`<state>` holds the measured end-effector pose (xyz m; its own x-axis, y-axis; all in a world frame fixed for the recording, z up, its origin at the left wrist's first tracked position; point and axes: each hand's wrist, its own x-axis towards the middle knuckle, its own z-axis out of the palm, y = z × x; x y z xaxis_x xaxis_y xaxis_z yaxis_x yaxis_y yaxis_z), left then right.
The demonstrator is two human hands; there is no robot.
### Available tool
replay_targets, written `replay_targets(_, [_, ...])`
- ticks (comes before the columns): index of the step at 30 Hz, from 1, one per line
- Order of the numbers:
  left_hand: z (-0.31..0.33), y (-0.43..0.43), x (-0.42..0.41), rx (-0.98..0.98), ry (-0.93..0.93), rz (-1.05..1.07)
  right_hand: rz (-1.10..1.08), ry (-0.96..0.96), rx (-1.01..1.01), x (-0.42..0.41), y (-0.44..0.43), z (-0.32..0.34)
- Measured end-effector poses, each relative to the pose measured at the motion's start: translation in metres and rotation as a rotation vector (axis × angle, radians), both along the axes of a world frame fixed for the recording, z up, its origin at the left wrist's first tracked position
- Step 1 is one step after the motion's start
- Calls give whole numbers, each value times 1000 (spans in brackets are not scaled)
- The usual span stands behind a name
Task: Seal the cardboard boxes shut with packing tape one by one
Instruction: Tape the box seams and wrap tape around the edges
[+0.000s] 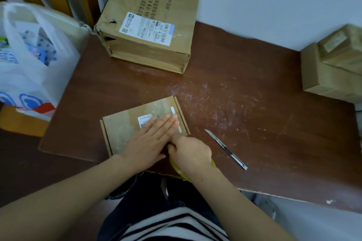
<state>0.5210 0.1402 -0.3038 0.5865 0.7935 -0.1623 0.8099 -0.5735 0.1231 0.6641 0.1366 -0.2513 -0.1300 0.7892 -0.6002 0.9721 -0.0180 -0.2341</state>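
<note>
Nearest to you, over your striped top (pixel 176 227) and dark trousers, both bare forearms reach forward to the near edge of the brown table (pixel 254 123). Your right hand (pixel 191 151) is curled tight around a yellow tape roll (pixel 176 166), which is mostly hidden beneath it at the near right corner of the small cardboard box (pixel 121 129). Your left hand (pixel 148 139) lies flat on the lid of that box, fingers straight and together, pressing down on glossy clear tape and partly covering a small white label (pixel 144 119). The box sits closed at the table's near edge, just left of centre. Just to the right of it, apart from your right hand, a slim utility knife (pixel 226 149) lies on the scratched tabletop with its blade pointing away from you. Farther back, a large cardboard box (pixel 150 31) with torn corners and a shipping label stands against the wall. Two stacked boxes (pixel 331 76) sit at the far right edge, and a white plastic bag (pixel 33 55) stands off the table's left side.
</note>
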Motion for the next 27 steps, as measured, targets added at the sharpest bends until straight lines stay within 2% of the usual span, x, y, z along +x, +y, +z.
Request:
replay_targets(3, [-5,3,0,-156,125,76,1,-13,-16,1,2,-2])
replay_targets(9, [1,36,1,-284,126,177,2,-27,-27,1,2,-1])
replay_targets(13, [-1,29,-3,-237,157,222,6,-18,-27,2,2,-1])
replay_targets(15, [-1,17,-14,-206,190,313,-6,-1,-43,4,2,0])
replay_targets(19, [10,15,-18,-250,231,381,-72,81,-126,11,8,10])
replay_targets(22, [28,35,-23,-576,57,429,-231,349,-158,30,16,35])
replay_targets(25, [48,50,-43,-1027,-321,563,-426,739,-223,44,27,70])
replay_targets(27, [53,56,-52,-1196,-485,611,-452,902,-255,43,38,83])
